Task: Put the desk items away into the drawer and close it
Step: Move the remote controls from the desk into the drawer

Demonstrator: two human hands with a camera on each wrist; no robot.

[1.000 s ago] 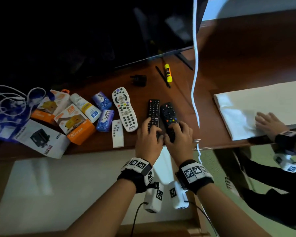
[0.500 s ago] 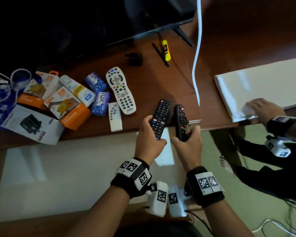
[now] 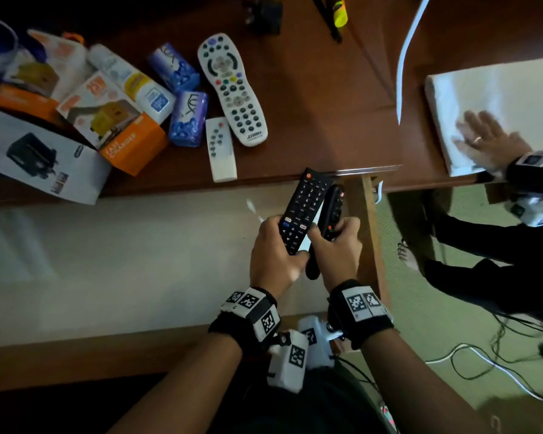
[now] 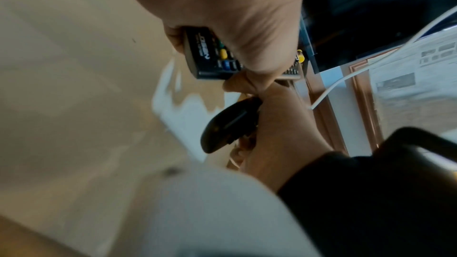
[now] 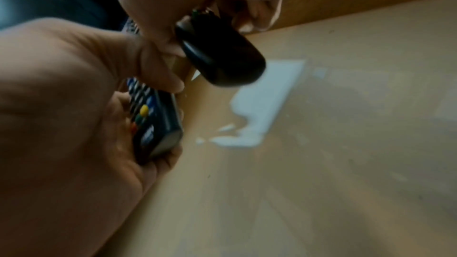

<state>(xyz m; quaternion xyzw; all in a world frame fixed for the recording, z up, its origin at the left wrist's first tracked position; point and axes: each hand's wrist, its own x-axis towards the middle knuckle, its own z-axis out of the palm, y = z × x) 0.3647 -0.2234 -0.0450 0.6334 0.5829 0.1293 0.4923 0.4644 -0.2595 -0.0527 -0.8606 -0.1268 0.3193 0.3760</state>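
Observation:
My left hand point(image 3: 276, 249) grips a flat black remote point(image 3: 304, 208) by its lower end, seen also in the left wrist view point(image 4: 210, 54) and right wrist view point(image 5: 153, 124). My right hand point(image 3: 336, 249) grips a rounded black remote point(image 3: 331, 211) beside it; its butt end shows point(image 4: 227, 124) point(image 5: 222, 60). Both remotes hang above the right part of the open drawer point(image 3: 107, 261), whose pale floor shows under them. On the desk point(image 3: 311, 120) lie a large white remote point(image 3: 232, 89) and a small white remote point(image 3: 221, 150).
Orange charger boxes point(image 3: 113, 120), a white box point(image 3: 41, 155), a white tube point(image 3: 132, 83) and two blue soap packs point(image 3: 187, 120) crowd the desk's left. A black adapter point(image 3: 265, 14), a pen and a yellow glue stick point(image 3: 339, 10) lie at the back. Another person's hand point(image 3: 486, 142) rests on a white pad.
Both hands lifted the two black remotes off the desk and drew them back toward me, over the drawer's right part. My head tilted down.

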